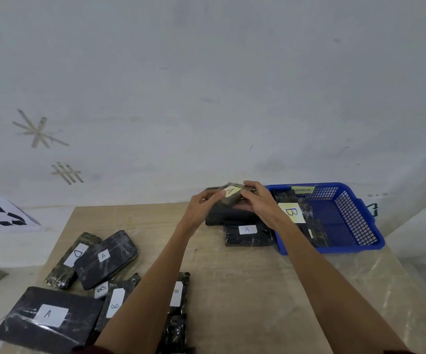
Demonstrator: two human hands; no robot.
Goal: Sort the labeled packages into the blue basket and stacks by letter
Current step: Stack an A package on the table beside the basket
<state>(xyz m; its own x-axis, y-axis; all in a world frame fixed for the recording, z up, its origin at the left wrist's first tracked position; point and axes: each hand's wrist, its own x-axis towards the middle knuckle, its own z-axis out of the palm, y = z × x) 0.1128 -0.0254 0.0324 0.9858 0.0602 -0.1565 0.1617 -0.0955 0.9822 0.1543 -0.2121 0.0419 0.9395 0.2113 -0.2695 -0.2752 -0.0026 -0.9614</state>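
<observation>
Both hands on one item: your left hand (pixel 206 203) and right hand (pixel 261 200) pinch opposite ends of a small dark film-wrapped package with a yellow A label (pixel 231 194). It sits tilted, just above the stack of dark wrapped packages (pixel 228 216) at the far side of the pale wooden table (pixel 232 277), just beside the blue plastic mesh basket (pixel 334 249). The basket holds a dark package with a yellow B label (pixel 292 212). Unsorted dark packages lettered A, B and D (pixel 79 272) lie toward the table's near left.

Handling, judged:
- Looks light and fairly stiff, a flat block.
- Clear film is glossy, so likely slippery.
- Grip by the short ends, fingers off the label so the letter stays readable.
- Set it flat and square on the stack; a skewed placement may slide off the film below
</observation>
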